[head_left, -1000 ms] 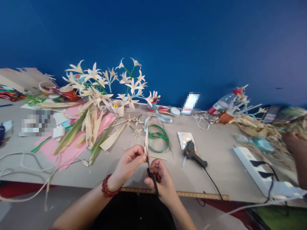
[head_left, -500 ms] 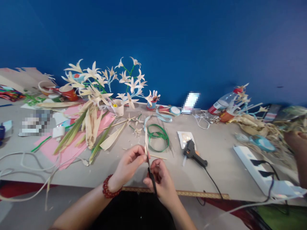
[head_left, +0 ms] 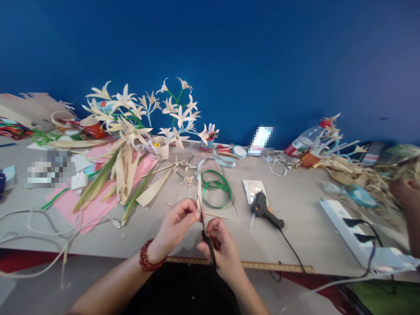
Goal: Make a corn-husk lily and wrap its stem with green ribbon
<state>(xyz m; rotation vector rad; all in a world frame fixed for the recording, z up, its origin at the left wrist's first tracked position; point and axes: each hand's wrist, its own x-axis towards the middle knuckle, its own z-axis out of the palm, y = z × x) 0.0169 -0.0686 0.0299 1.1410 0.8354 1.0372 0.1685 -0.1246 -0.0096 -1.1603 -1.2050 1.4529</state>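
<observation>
My left hand (head_left: 179,223), with a red bead bracelet at the wrist, pinches a narrow pale husk strip (head_left: 199,192) that points up and away. Black-handled scissors (head_left: 207,245) are held in my right hand (head_left: 221,247), fingers wrapped at the handles. Their blades run up beside the strip at my left fingertips; whether they touch it is too small to tell. Just beyond my hands lies a coil of green tape (head_left: 216,189), with thin wires beside it. Small husk flowers (head_left: 187,179) and a broad husk piece (head_left: 155,189) rest to the left.
A black glue gun (head_left: 267,210) lies on the table (head_left: 295,232) at right, near a white power strip (head_left: 344,232). White husk flowers (head_left: 180,116) stand behind. Husks and pink paper (head_left: 95,214) spread left. Another person's hand (head_left: 405,192) is at the far right.
My right hand and the scissor handles have shifted very slightly. My left hand still pinches the strip in nearly the same place.
</observation>
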